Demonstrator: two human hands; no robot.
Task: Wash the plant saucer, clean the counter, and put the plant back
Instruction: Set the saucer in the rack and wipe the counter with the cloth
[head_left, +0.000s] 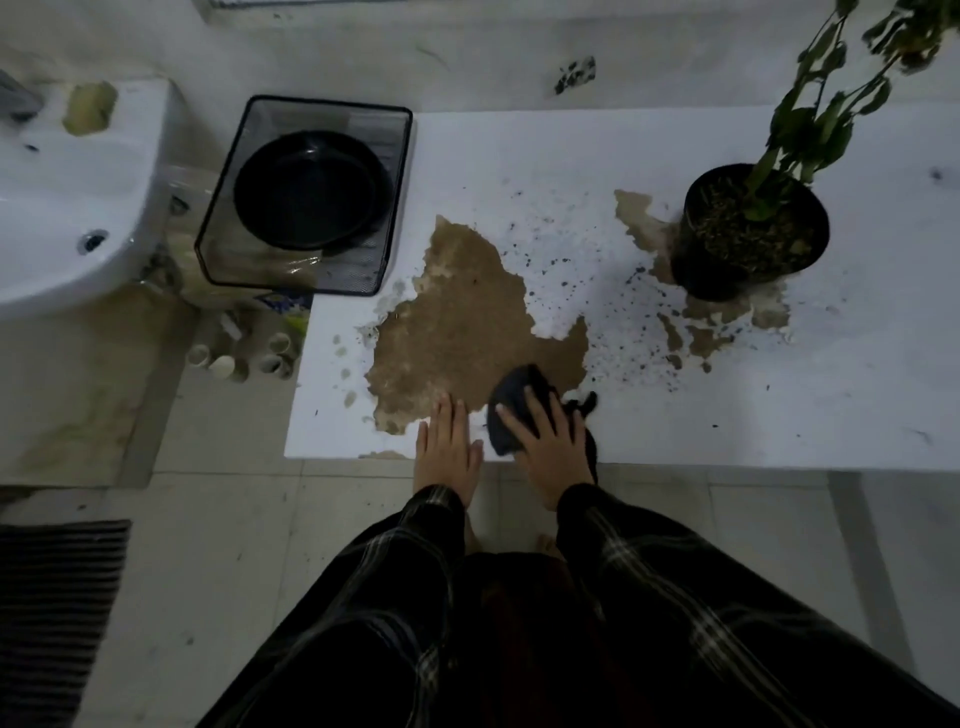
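Head view: the black saucer (311, 189) sits in a mesh tray (306, 195) at ten o'clock, apparently washed and set aside. Potted plant (748, 231) waits at two o'clock. On the tabletop (857, 395), the right hand (550, 447) presses flat-fingered on a dark cloth (511, 410) at the brown spill (457, 322); the left hand (449, 447) braces flat beside it.

I count one white counter (779, 405) filling the middle and right of the frame. On it sit one potted plant (748, 234) at upper right, one black saucer (311, 189) inside one wire mesh tray (306, 195) at upper centre-left, and one dark cloth (514, 410) near the bottom edge. Two hands: left hand (449, 452), right hand (550, 447). One sink (62, 208) far left. One striped mat (52, 613) lower left.
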